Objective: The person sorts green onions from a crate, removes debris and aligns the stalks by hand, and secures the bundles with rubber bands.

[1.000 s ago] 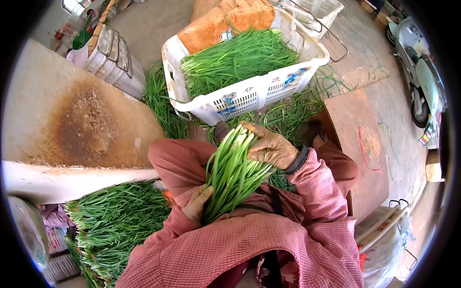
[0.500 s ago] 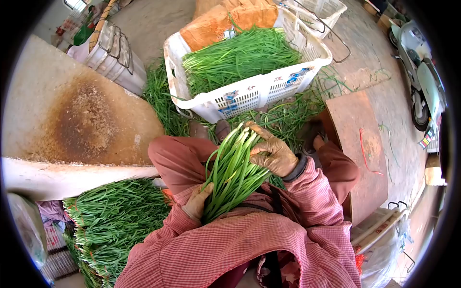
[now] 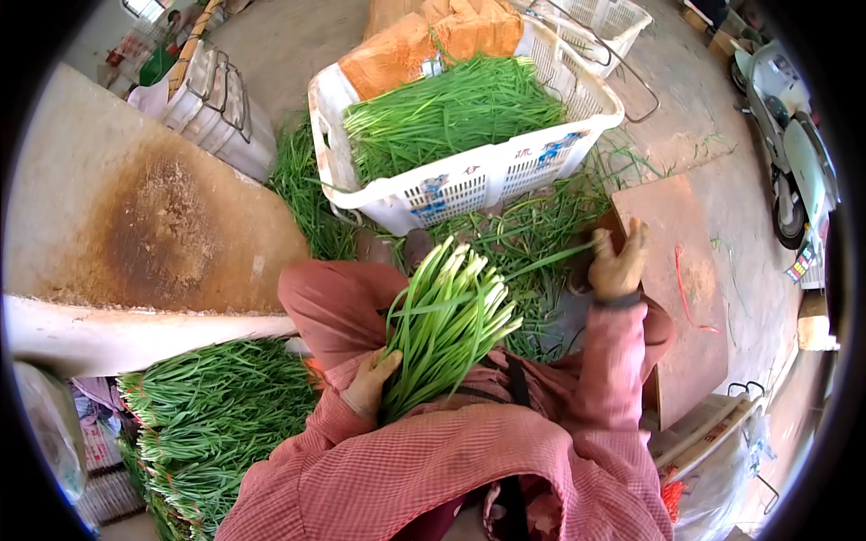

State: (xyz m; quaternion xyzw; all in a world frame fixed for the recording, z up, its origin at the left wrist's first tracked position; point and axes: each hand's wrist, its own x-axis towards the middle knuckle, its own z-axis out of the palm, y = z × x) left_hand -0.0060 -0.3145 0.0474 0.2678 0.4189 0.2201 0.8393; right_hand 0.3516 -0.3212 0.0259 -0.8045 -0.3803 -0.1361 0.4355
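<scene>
Green leaf and pale stem make up the bunch (image 3: 446,320), which sits over the lap (image 3: 546,383), apart from the white crate (image 3: 492,180) on the floor ahead. The left hand (image 3: 372,379) has its grip closed round the lower, leafy part. The right hand (image 3: 619,261) is well off to the side, fingers raised; a loose blade (image 3: 552,260) runs to its fingertips, but I cannot tell whether that grip is pinched on it.

To handle this well, I would keep the left grip snug but soft, enough to hold the stems together without bruising them. A stray blade is best drawn out along its own length, so its neighbours stay put.

The bunch's long axis slants across the view, from the left hand near the waist up and away to the right. Its pale ends point forward and rightward, fanned and uneven; the leaves trail back towards the body.
</scene>
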